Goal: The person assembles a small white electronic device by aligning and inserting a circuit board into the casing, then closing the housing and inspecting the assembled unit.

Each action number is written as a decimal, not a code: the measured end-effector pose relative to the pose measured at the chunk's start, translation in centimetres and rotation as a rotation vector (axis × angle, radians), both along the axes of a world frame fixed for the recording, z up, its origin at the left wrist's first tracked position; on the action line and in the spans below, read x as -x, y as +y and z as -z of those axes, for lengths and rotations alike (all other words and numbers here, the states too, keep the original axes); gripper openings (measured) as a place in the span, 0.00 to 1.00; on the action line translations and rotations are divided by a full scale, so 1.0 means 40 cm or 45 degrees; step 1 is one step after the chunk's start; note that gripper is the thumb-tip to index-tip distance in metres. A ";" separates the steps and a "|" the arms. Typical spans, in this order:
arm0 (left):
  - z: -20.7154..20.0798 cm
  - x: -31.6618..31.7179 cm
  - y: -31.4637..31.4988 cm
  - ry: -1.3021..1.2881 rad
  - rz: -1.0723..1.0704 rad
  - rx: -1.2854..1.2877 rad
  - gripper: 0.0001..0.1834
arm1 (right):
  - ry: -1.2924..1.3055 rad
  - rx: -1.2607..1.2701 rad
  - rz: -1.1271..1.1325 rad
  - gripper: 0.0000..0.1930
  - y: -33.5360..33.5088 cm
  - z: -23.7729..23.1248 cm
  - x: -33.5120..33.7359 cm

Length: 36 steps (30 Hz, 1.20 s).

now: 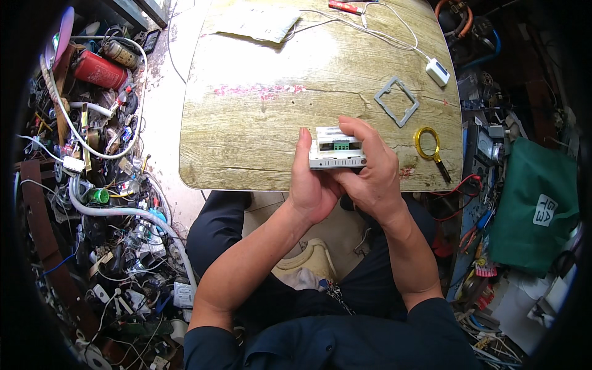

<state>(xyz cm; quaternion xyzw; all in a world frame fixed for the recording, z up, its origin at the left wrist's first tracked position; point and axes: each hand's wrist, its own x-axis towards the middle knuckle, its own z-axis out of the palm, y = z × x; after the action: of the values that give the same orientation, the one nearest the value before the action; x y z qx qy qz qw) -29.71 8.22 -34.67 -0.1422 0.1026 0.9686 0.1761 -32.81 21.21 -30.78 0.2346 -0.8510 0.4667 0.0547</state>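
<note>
Fingers (372, 140) of both my hands are clamped on one white device housing (333, 163), which I hold up just above the near edge of the wood-grain table (246, 142). My left hand (310, 192) grips its left end, thumb upright along the side; my right hand (381, 174) bends over its right end.

Around it on the tabletop I count five things: one grey square frame (387, 111), one magnifying glass (438, 159) with a yellow rim and black handle, one white corded unit (437, 73) with a dark display window, one pale packet (259, 23) and one slim red object (345, 7) at the far edge.

Print shows on the red object, too small for me to read. To my right, one green bag (530, 185) carries a white patch (546, 210) with dark characters.

As for the housing, it is boxy, with a row of narrow slots along the edge facing me and a recess above them. One green terminal block (341, 146) sits in that recess; it seems to have about four positions, though at this size I can't be sure.
</note>
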 end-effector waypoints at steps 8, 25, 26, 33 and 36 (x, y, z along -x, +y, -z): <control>0.000 -0.001 0.001 0.013 -0.004 0.009 0.38 | -0.005 -0.004 0.011 0.33 -0.001 -0.001 -0.001; 0.010 0.001 0.006 -0.026 -0.020 0.026 0.38 | 0.065 -0.015 -0.004 0.32 -0.001 -0.006 0.005; 0.011 0.001 0.006 -0.026 -0.021 0.025 0.38 | 0.061 -0.014 -0.004 0.32 -0.001 -0.006 0.004; -0.002 0.000 0.003 0.002 0.011 0.009 0.39 | 0.036 0.045 0.025 0.31 -0.005 -0.006 0.001; 0.000 -0.001 0.003 -0.020 0.003 0.026 0.38 | 0.033 0.046 0.020 0.31 -0.005 -0.004 0.003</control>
<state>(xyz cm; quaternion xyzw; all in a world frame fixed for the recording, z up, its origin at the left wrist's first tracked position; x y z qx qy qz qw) -29.69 8.36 -34.66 -0.1513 0.1113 0.9662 0.1766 -32.91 21.00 -30.61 0.2331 -0.8435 0.4783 0.0736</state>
